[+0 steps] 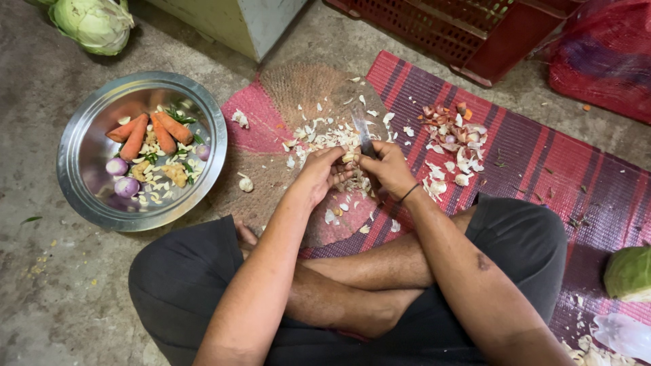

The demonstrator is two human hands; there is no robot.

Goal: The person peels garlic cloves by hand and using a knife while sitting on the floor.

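Mat: a red and purple striped mat (542,163) lies on the concrete floor (47,298), with a round woven pad (298,91) on its left end.
Crate: a red plastic crate (461,30) stands at the mat's far edge.
Bowl: a wide steel bowl (85,146) sits on the floor left of the pad, holding carrots (152,130), small purple onions (122,177) and pale peeled cloves.
Cabbages: one cabbage (95,24) lies at the top left, another (629,273) on the mat at the right edge.
Peel heaps: white garlic skins (325,135) are scattered over the pad; pinkish onion skins (454,142) are heaped to the right.
Left hand (319,175): fingers curled closed around a small garlic clove (348,157), held above the pad.
Right hand (390,166): fingers closed on the handle of a knife (364,135), blade pointing away, touching the clove; a dark band circles the wrist.
Loose clove: a single garlic piece (246,184) lies on the pad's left edge, near the bowl.
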